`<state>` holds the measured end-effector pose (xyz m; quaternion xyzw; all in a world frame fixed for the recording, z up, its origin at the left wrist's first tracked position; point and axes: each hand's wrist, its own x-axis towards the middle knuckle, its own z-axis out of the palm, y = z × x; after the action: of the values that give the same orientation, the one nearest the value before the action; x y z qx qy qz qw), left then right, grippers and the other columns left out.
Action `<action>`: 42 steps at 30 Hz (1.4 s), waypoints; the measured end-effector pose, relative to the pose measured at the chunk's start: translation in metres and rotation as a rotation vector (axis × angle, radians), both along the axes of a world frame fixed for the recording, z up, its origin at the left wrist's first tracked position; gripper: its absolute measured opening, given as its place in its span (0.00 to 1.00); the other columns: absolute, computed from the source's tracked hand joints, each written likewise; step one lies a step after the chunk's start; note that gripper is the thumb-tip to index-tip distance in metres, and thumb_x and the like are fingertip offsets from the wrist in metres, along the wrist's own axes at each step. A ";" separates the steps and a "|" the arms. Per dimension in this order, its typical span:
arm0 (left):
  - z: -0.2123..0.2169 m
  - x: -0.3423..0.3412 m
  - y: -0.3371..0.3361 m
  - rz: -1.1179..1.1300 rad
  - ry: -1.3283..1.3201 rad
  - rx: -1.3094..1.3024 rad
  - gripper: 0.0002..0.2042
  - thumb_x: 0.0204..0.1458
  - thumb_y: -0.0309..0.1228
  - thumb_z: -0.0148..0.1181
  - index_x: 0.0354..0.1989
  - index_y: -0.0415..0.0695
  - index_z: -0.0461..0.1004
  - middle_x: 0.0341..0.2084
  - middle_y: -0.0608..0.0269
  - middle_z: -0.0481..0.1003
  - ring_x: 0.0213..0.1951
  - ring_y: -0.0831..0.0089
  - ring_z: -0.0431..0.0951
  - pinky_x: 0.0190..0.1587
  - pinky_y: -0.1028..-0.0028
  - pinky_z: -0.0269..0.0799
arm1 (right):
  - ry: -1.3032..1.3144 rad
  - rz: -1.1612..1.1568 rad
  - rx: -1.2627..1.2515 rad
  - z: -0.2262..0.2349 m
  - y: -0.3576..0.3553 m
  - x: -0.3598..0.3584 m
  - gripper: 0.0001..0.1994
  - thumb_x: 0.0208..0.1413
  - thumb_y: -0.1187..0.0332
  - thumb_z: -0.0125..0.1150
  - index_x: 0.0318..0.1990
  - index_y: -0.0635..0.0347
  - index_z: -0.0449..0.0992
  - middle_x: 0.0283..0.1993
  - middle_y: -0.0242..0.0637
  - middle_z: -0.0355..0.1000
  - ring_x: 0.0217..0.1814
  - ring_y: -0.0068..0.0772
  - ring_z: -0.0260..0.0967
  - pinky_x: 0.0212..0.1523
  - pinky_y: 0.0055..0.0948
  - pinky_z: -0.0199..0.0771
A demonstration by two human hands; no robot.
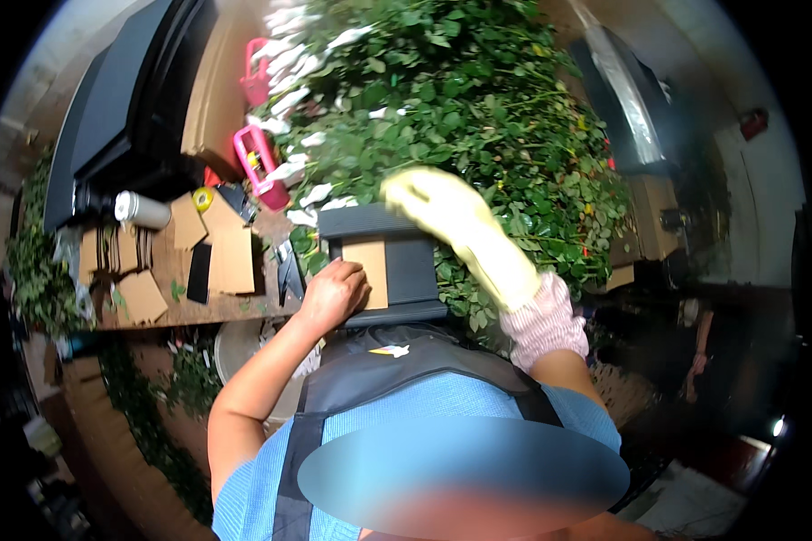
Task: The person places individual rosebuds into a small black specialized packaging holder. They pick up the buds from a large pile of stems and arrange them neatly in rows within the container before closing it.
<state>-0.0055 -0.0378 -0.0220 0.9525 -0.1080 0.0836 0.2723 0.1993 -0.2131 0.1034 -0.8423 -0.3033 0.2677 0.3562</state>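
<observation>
Against the front of my apron lies a black corrugated sheet (410,270) with its far and near edges folded up. On it rests a brown cardboard piece (375,275). My bare left hand (337,290) presses onto the left side of this cardboard, fingers curled and held together. A pale yellow rubber glove with a striped cuff covers my right hand (424,200), which hovers at or just above the sheet's far fold. Motion smears the glove's fingers, so their grip cannot be made out.
Leafy green stems (460,108) with white-wrapped heads (289,63) pile across the table beyond. To the left are pink plastic holders (260,167), scissors (289,270), a white roll (143,210), cardboard scraps (230,257) and stacked black sheets (135,90). Another person's arm (700,347) shows at right.
</observation>
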 end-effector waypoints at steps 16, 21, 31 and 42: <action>-0.004 0.005 0.000 -0.037 0.064 0.047 0.16 0.51 0.30 0.68 0.49 0.41 0.79 0.50 0.55 0.77 0.61 0.51 0.74 0.68 0.48 0.65 | -0.607 -0.033 0.080 -0.011 -0.043 0.079 0.09 0.58 0.72 0.63 0.44 0.61 0.83 0.41 0.42 0.82 0.44 0.42 0.78 0.48 0.33 0.77; -0.001 -0.003 0.007 -0.013 0.074 0.002 0.23 0.49 0.34 0.72 0.54 0.41 0.77 0.50 0.54 0.76 0.61 0.50 0.74 0.67 0.46 0.65 | -0.549 -0.039 0.320 0.001 -0.098 0.023 0.14 0.49 0.84 0.59 0.44 0.64 0.82 0.38 0.46 0.81 0.38 0.41 0.80 0.37 0.30 0.79; -0.001 -0.006 0.011 0.035 0.162 -0.185 0.31 0.46 0.35 0.77 0.62 0.46 0.76 0.52 0.57 0.79 0.65 0.54 0.72 0.74 0.44 0.46 | 0.380 -0.363 -0.936 -0.037 -0.122 -0.037 0.16 0.61 0.58 0.62 0.53 0.48 0.83 0.56 0.42 0.80 0.55 0.47 0.78 0.54 0.43 0.78; -0.001 0.001 0.008 -0.002 0.190 -0.120 0.19 0.49 0.36 0.74 0.51 0.50 0.84 0.52 0.58 0.78 0.65 0.54 0.72 0.70 0.46 0.57 | -0.117 0.064 -0.414 -0.102 -0.181 -0.042 0.18 0.56 0.68 0.67 0.56 0.55 0.81 0.54 0.45 0.79 0.57 0.48 0.76 0.58 0.41 0.76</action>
<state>-0.0044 -0.0303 -0.0232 0.9379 -0.0775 -0.0010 0.3381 0.1569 -0.3945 0.0009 -0.9014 -0.2887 0.2863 0.1490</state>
